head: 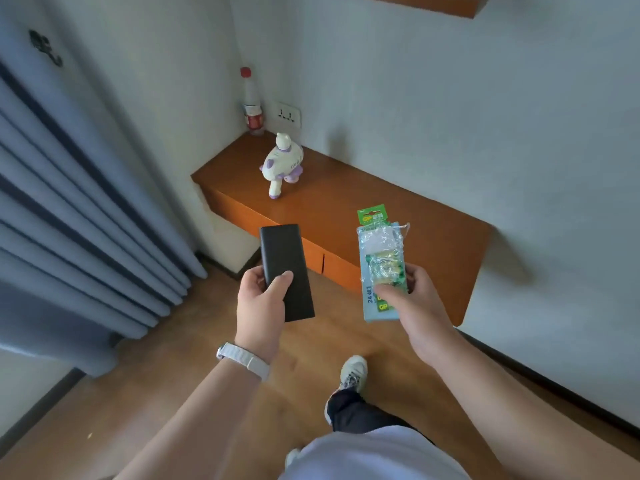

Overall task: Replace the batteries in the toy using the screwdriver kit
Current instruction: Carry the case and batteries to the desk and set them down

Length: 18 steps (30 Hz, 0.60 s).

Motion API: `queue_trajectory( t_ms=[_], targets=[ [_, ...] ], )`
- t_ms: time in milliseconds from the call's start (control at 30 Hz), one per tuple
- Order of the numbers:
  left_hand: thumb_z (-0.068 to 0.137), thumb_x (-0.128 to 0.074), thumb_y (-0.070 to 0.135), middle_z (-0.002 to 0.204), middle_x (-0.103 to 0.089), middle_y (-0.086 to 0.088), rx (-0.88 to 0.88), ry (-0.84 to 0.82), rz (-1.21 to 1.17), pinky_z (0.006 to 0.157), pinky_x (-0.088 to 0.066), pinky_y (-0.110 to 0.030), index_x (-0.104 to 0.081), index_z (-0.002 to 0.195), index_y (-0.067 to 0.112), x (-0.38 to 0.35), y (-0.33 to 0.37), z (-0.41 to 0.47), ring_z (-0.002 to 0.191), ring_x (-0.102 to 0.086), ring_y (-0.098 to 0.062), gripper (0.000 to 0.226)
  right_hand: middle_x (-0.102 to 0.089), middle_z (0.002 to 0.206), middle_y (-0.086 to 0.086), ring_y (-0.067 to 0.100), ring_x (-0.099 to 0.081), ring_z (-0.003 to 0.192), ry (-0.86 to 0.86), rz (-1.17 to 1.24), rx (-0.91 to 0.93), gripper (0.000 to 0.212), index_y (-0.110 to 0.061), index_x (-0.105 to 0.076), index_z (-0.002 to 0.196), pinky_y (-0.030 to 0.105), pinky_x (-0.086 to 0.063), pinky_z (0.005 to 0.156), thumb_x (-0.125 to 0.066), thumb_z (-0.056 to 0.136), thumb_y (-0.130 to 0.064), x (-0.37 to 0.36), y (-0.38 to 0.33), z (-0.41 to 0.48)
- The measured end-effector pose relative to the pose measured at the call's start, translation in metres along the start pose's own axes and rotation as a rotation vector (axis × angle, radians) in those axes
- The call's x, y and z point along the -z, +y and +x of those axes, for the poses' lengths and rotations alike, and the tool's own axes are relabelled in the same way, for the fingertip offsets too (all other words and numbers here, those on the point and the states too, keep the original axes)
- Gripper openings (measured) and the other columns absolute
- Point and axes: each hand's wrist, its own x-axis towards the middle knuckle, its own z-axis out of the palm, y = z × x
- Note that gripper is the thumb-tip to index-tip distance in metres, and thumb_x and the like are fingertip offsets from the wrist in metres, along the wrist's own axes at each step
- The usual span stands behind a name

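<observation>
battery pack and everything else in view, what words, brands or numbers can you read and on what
"GP": green card top of the battery pack in the right hand, and again near its bottom.
"24 401": light blue edge of the same pack; later digits unsure.
Bottle label: too blurred.
Toy side marking: too small.
Black case in the left hand: none.

toy (282,164) on shelf (363,202), bottle (252,102) behind

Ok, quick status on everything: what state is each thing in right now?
Black case: closed, held in left hand.
Battery pack: wrap torn at top, some batteries inside, held in right hand.
Toy: standing on shelf, untouched.
Bottle: capped, upright in corner.
</observation>
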Motion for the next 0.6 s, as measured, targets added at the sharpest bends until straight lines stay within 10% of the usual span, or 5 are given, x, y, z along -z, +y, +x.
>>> queue_trajectory(
  t_ms=[167,600],
  targets=[
    [0.073,-0.073,0.038,0.101,-0.072,-0.005,0.005,-0.024,0.051,0.062,-0.06,-0.033,-0.059,0.107,0.024,-0.023,0.0,0.045,0.082,-0.075,-0.018,0.04,-0.068,0.109,0.0,0.016,-0.071,0.092,0.018,0.036,-0.058,0.044,-0.036,-0.051,0.11,0.04,-0.058,0.078,-0.079,0.077,-0.024,-0.005,0.001,0.065],
    [0.093,-0.07,0.029,0.106,-0.07,-0.01,0.157,-0.097,0.136,0.061,-0.061,-0.04,-0.057,0.112,0.024,-0.139,0.016,0.159,0.087,-0.075,-0.029,0.024,-0.066,0.106,-0.003,0.004,-0.071,0.085,-0.066,0.025,-0.095,0.045,-0.036,-0.047,0.109,0.02,-0.056,0.061,-0.079,0.08,-0.023,0.017,-0.028,0.212]
  ],
)
